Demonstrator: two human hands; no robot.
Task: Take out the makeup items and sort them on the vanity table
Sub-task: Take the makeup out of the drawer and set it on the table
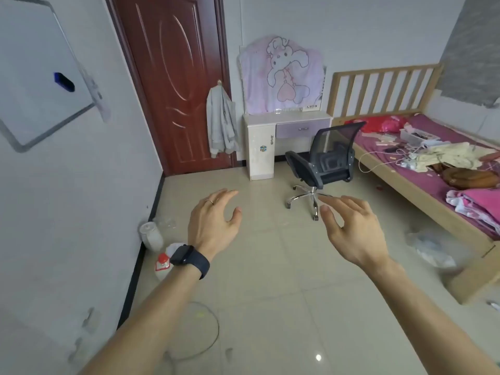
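Note:
The white vanity table (259,120) with a lilac drawer stands against the far wall, its mirror covered by a pink cartoon cloth (281,74). My left hand (213,220), with a dark watch on the wrist and a ring, is stretched out over the floor, fingers apart and empty. My right hand (351,228) is also held out, fingers apart, holding nothing. Both hands are well short of the vanity. A clear box (418,136) with small items lies on the bed at the right; what is in it is too small to tell.
A black office chair (322,163) stands in front of the vanity. A wooden bed (422,196) with clothes, cables and a brown bag runs along the right. A red door (176,82) is at the left, with bottles (151,235) by the wall and a plastic bag (430,247) on the tiled floor.

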